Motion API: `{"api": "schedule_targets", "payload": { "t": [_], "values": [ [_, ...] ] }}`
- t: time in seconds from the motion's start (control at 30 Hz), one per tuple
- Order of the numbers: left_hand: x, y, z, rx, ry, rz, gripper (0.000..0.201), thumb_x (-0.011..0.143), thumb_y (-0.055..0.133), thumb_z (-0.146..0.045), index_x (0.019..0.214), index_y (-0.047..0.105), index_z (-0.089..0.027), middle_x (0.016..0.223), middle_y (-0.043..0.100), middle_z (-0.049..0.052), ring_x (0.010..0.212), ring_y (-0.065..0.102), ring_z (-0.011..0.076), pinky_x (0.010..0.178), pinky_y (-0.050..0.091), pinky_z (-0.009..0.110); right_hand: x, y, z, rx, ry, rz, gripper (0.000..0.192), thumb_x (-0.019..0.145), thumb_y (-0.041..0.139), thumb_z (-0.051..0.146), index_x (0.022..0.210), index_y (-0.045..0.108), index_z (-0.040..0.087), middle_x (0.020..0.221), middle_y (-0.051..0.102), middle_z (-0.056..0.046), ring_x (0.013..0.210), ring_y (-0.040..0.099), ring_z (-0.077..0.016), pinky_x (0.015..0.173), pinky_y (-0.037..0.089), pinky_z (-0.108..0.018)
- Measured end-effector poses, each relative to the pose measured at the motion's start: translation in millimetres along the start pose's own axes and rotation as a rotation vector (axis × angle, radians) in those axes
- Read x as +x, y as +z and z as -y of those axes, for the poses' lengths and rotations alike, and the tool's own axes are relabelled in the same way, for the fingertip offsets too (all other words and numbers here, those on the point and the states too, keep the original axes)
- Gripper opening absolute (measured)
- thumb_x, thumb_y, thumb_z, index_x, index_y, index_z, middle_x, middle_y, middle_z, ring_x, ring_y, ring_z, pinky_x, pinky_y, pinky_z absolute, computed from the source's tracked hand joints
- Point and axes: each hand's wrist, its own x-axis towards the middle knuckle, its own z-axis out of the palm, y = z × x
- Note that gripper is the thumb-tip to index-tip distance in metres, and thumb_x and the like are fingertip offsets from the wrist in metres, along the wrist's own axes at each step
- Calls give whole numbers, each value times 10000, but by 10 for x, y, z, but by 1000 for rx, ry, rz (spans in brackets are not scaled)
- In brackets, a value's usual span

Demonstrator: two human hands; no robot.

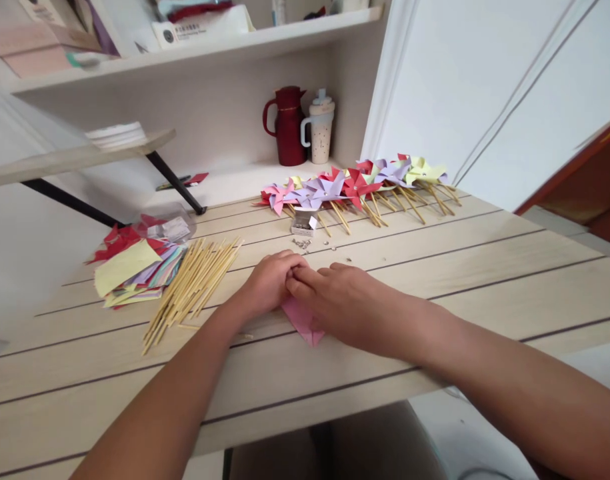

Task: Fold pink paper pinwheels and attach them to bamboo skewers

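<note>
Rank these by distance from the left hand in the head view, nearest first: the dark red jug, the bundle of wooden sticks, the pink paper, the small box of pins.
From the left hand:
1. Pink paper, under both hands, touching.
2. Bundle of wooden sticks, just to its left on the table.
3. Small box of pins, ahead, slightly right.
4. Dark red jug, far back in the shelf nook.

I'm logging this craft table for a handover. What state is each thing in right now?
Pink paper: flat on table, pressed under both hands.
Left hand: on the paper, fingers curled.
Right hand: on the paper.
Bamboo sticks: loose pile.
Paper stack: fanned, unfolded.
Pinwheels: assembled, lying in a row.
Red jug: upright, lidded.
</note>
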Motion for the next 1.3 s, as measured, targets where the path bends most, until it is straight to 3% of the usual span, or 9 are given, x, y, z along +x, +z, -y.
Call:
{"api": "schedule_targets", "payload": {
  "t": [0.13,0.3,0.47,0.7,0.8,0.9,1.0,1.17,1.3],
  "values": [
    [12,49,78,-54,-7,-24,258,731,514,-78,882,670,-216,928,654,19,883,587,179,835,459,317,-68,-43,6,20,14,-2,306,886,522,111,1183,591,130,1143,645,-161,885,638,-246,596,448,-333],
    [18,52,25,-151,-94,-40,131,782,562,-153,830,673,-205,856,626,11,748,579,149,695,466,277,-159,1,92,155,-57,-123,359,813,637,149,1170,596,145,1113,639,-167,1087,591,-337,673,471,-376],
    [9,8,-33,-185,-116,-29,94,798,601,-181,846,682,-188,851,630,16,696,573,128,666,456,264,-152,103,68,345,-10,-172,199,923,582,223,1118,620,206,1239,592,-161,1014,628,-277,700,484,-367],
    [-2,-23,-13,-95,-72,-56,116,736,595,-152,817,670,-184,846,643,22,783,591,170,690,439,277,-19,146,-168,563,101,-68,288,891,639,248,1177,667,270,1280,615,-81,886,676,-233,705,481,-332],
    [-12,-41,-24,-123,-63,-65,128,697,605,-151,800,675,-181,835,656,21,788,598,179,697,444,278,22,197,-178,682,124,-169,328,879,613,185,1190,660,280,1275,633,-51,927,674,-219,729,488,-313],
    [-17,-51,-13,-209,-136,-119,163,712,601,-177,839,703,-180,840,692,23,786,613,180,709,454,277,58,287,-180,824,148,-331,383,853,604,115,1187,653,295,1214,659,-24,1021,652,-202,825,488,-298],
    [-15,-50,26,-334,-260,-198,181,769,588,-235,873,724,-177,815,713,30,750,623,178,695,467,279,95,363,-218,912,274,-415,451,818,624,100,1227,631,292,1215,621,-47,888,654,-164,811,495,-293],
    [-12,-48,56,-470,-325,-273,208,782,653,-341,858,737,-166,752,702,44,703,619,172,671,479,276,128,424,-330,1017,479,-249,421,852,652,244,1270,610,260,1189,574,-80,764,622,-146,774,490,-321],
    [-16,-51,31,-525,-334,-309,193,774,681,-342,809,738,-161,727,691,42,680,609,158,670,477,270,172,506,-346,1050,489,-177,260,742,760,214,998,716,221,1060,571,-47,733,571,-131,716,458,-287]
  ]
}}
